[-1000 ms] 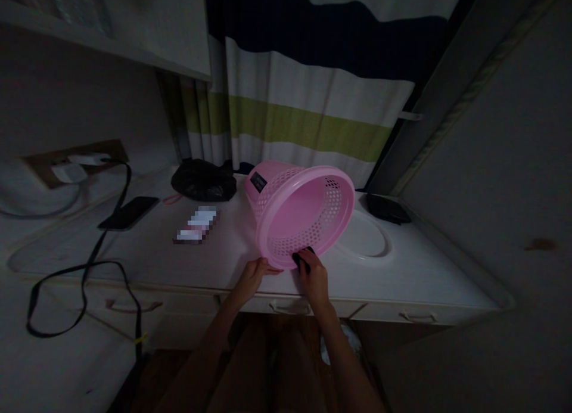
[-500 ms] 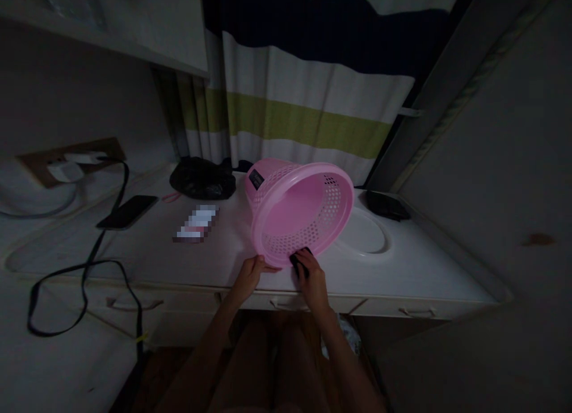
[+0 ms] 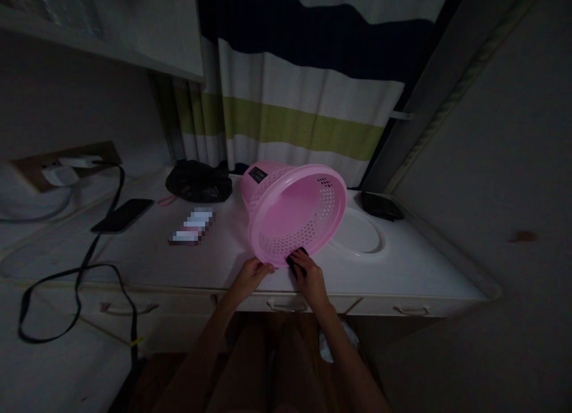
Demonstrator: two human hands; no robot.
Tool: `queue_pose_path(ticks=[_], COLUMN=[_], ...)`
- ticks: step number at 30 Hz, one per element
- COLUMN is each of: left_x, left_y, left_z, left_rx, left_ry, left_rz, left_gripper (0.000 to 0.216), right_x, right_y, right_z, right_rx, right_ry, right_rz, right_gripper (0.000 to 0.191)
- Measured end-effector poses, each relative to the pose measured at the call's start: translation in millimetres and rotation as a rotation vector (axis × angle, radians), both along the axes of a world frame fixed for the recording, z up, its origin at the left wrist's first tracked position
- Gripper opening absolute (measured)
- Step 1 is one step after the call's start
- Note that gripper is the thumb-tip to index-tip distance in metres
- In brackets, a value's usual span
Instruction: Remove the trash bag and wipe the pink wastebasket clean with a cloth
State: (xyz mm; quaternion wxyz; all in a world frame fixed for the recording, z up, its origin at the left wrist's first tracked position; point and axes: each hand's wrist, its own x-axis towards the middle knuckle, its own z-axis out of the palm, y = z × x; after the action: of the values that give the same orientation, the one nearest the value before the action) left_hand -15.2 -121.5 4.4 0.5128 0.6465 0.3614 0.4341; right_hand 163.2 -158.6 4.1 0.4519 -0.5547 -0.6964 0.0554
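Note:
A pink waste basket with perforated sides lies tipped over on the white desk, its open mouth towards me. My left hand has its fingers closed at the lower left of the rim. At the bottom of the rim, my right hand is closed around a small black item, which looks folded or rolled; the fingers cover much of it. Right of the basket, a white ring rests flat on the desk.
A crumpled black plastic bag, a phone with a lit screen and a dark phone are on the left. A black flat item sits at the back right. A black cord hangs over the front edge.
My left fingers have drawn closer together at the rim. The right hand still holds the black item against the basket. The whole view has shifted slightly.

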Motion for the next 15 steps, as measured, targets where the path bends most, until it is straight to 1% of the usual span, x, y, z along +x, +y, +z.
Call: queue_pose_path(ticks=[4, 7, 10, 15], left_x=[0.1, -0.1, 0.4, 0.8], left_y=[5.3, 6.5, 4.8, 0.1], left_z=[-7.3, -9.7, -9.5, -2.8], left_rx=[0.014, 0.028, 0.003, -0.023], left_ry=[0.058, 0.068, 0.05, 0.06], left_rz=[0.048, 0.098, 0.135, 0.121], left_gripper=[0.033, 0.031, 0.03, 0.032], right_x=[-26.7, -32.4, -19.0, 31.4], right_y=[-7.3, -9.0, -6.1, 10.1], right_z=[9.1, 9.3, 5.9, 8.2], right_rx=[-0.043, -0.054, -0.048, -0.001], right_ry=[0.013, 0.006, -0.042, -0.122], right_rz=[0.122, 0.16, 0.124, -0.038], right_gripper=[0.031, 0.032, 0.032, 0.036])
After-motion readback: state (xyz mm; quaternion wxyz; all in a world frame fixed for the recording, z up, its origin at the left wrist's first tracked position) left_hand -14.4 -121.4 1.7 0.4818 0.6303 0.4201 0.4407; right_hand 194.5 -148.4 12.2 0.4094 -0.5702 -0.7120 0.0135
